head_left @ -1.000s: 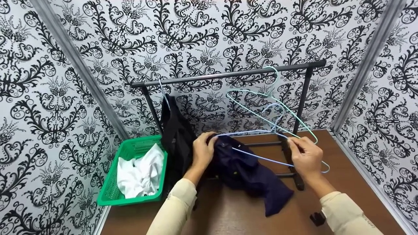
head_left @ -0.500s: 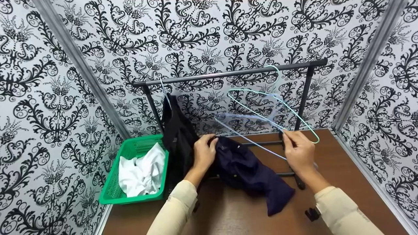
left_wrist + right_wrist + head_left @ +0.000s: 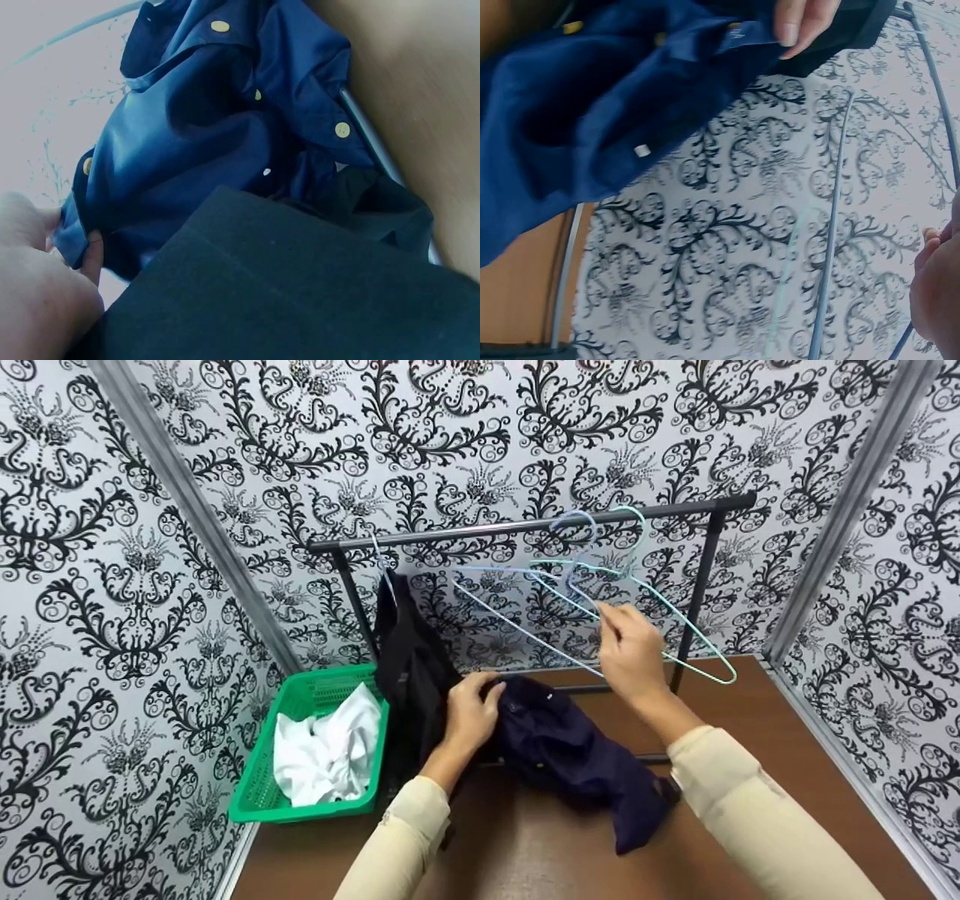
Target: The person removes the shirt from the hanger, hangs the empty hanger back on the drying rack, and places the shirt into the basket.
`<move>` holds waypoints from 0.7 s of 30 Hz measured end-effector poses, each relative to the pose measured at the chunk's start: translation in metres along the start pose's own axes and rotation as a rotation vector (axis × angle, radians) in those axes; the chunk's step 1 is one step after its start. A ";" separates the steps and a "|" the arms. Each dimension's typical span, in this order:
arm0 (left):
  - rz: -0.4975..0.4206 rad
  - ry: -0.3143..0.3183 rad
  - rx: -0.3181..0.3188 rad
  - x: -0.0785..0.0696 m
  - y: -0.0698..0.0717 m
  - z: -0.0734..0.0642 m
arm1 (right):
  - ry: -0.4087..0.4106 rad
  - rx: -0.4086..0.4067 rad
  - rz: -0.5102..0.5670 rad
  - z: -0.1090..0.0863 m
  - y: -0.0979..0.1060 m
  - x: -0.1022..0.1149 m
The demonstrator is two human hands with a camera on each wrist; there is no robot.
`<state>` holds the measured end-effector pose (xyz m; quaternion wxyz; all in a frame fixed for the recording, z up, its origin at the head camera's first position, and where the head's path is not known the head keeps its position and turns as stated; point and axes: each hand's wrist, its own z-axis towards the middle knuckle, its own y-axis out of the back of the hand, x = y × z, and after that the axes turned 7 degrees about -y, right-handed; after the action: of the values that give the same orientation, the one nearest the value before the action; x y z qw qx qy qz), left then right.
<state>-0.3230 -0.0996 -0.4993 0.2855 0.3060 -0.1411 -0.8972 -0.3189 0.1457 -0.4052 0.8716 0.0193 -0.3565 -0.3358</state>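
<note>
My left hand (image 3: 472, 709) pinches the edge of a navy buttoned shirt (image 3: 570, 757) at mid-table. In the left wrist view, thumb and finger nip one edge of that shirt (image 3: 165, 150), whose buttons are yellowish. The shirt droops in folds toward the table. My right hand (image 3: 631, 649), raised near the rack, grips one side of a blue wire hanger (image 3: 517, 627). The hanger bears no clothing, and its hook overlaps the rack's bar in the head view; whether it touches the bar I cannot tell. In the right wrist view the hanger's long wire (image 3: 831, 240) runs beside the hand.
A dark clothes rack (image 3: 465, 532) stands at the back. Black clothing (image 3: 409, 675) hangs on its left end, and a mint-green hanger (image 3: 690, 625) hangs toward the right. A green basket (image 3: 251, 799) with white cloth (image 3: 326, 757) sits left on the brown table (image 3: 525, 855).
My right hand has lifted the blue hanger up and leftward, away from the navy shirt to the rack's bar. The left hand has stayed on the shirt, almost still.
</note>
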 end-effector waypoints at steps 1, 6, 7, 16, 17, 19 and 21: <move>-0.004 0.007 0.003 0.000 0.000 -0.001 | -0.015 0.017 0.004 0.004 -0.002 0.004; -0.044 0.017 0.010 0.000 -0.003 -0.005 | -0.083 0.093 0.004 0.021 -0.014 0.019; -0.051 0.014 0.014 0.000 -0.003 -0.006 | -0.093 0.101 -0.001 0.025 -0.017 0.022; -0.079 0.036 0.013 0.002 -0.002 -0.008 | -0.171 0.169 -0.034 0.043 -0.033 0.030; -0.077 0.041 0.012 0.002 -0.003 -0.008 | -0.174 0.177 -0.032 0.044 -0.034 0.030; -0.075 0.048 0.020 0.001 -0.003 -0.009 | -0.170 0.179 -0.033 0.046 -0.036 0.030; -0.068 0.048 0.034 0.001 -0.004 -0.010 | -0.168 0.177 -0.036 0.047 -0.037 0.030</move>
<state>-0.3191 -0.0978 -0.5090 0.2529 0.3370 -0.1391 -0.8962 -0.3543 0.1084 -0.3625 0.8274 0.0745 -0.4562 -0.3190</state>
